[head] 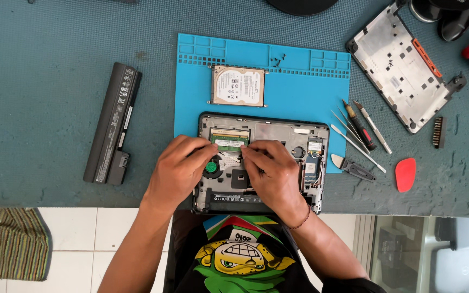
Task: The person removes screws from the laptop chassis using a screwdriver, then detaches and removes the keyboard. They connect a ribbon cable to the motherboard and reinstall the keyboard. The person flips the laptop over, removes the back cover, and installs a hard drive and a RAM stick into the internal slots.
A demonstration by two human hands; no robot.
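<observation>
Both hands, left hand (177, 165) and right hand (270, 171), pinch the green memory module (229, 142) seated at the far-left of the opened laptop (261, 163); uneven finger pressure could crack it or bend its slot clips.

A worn teal-covered table (55, 49) carried a bright blue silicone work mat (299, 87), a long black battery pack (112, 123), a grey plastic bottom cover with an orange strip (400, 68), a red guitar-pick-shaped pry tool (405, 174) and a black bit strip (438, 132).
</observation>
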